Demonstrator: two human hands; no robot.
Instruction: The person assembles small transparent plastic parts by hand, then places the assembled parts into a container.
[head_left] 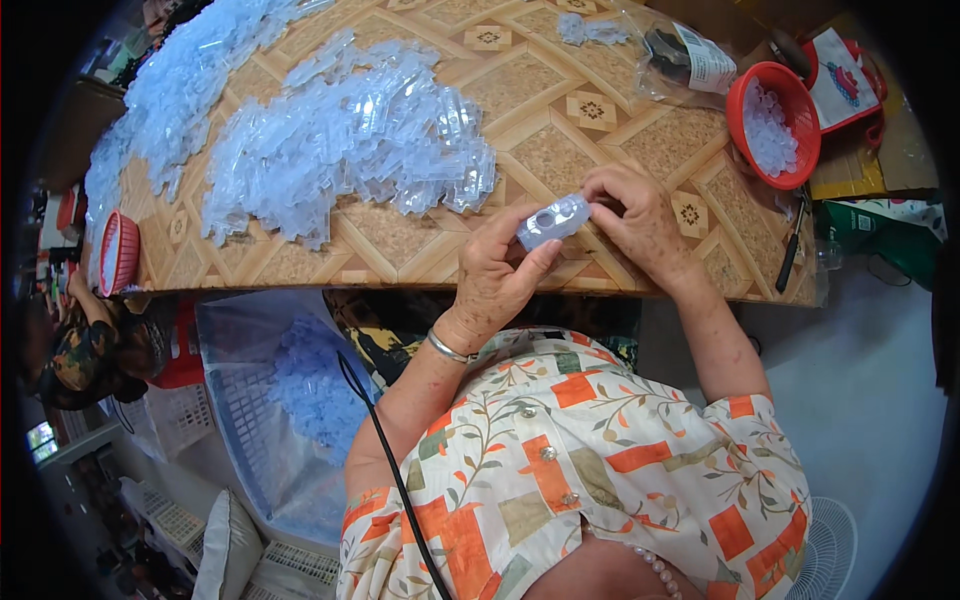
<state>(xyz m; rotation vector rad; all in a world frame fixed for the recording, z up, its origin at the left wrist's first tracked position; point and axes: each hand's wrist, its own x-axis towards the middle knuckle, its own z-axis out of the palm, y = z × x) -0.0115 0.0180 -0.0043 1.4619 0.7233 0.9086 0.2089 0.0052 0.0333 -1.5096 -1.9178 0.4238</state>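
Observation:
A translucent bluish plastic piece (552, 222) with a round hole in its face is held over the near edge of the table. My left hand (497, 262) grips its left end between thumb and fingers. At the other end, the bent fingers of my right hand (637, 215) pinch together against the piece; whether they hold a smaller part cannot be made out. To the left of my hands lies a wide heap of similar clear plastic pieces (350, 140), with another large pile (180, 90) farther left.
A red basket (738, 125) of small clear parts stands at the right, near a plastic bag (660, 50) and a screwdriver-like tool (790, 250). Another red basket (120, 250) sits at the left edge. Below the table is a lined crate (240, 400) of plastic pieces. Another person's arm (92, 303) shows far left.

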